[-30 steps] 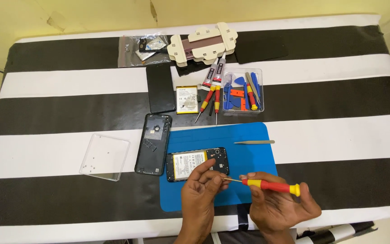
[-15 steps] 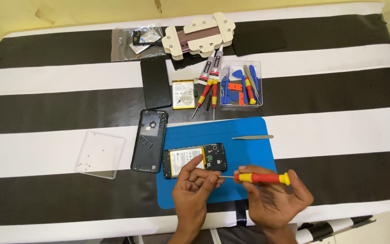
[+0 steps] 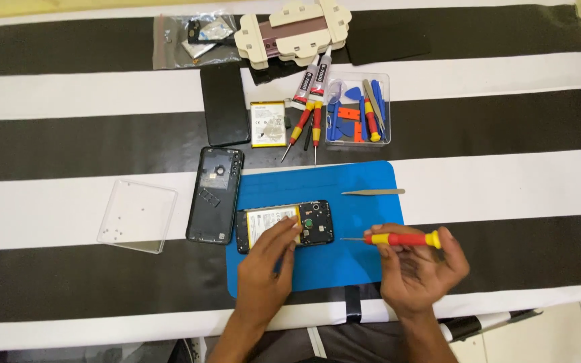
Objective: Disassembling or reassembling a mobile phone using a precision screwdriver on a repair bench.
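An opened phone [image 3: 285,225] with its battery and black circuit board showing lies on a blue work mat [image 3: 358,195]. My left hand [image 3: 263,272] rests on the phone, fingers pressing its middle and lower edge. To the right of the phone, my right hand [image 3: 419,272] holds a red and yellow screwdriver [image 3: 398,238] level, tip pointing left, a short gap from the phone. The phone's black back cover [image 3: 215,195] lies just left of the mat.
A clear lid with tiny screws [image 3: 137,215] sits at the left. Metal tweezers [image 3: 373,192] lie on the mat's right edge. Behind are a loose battery [image 3: 267,124], a black phone screen [image 3: 224,104], two screwdrivers [image 3: 307,128], glue tubes, a clear tool tray [image 3: 358,111] and a beige clamp jig [image 3: 294,30].
My right hand has drawn the screwdriver to the right, away from the phone. My left hand has shifted onto the phone's middle.
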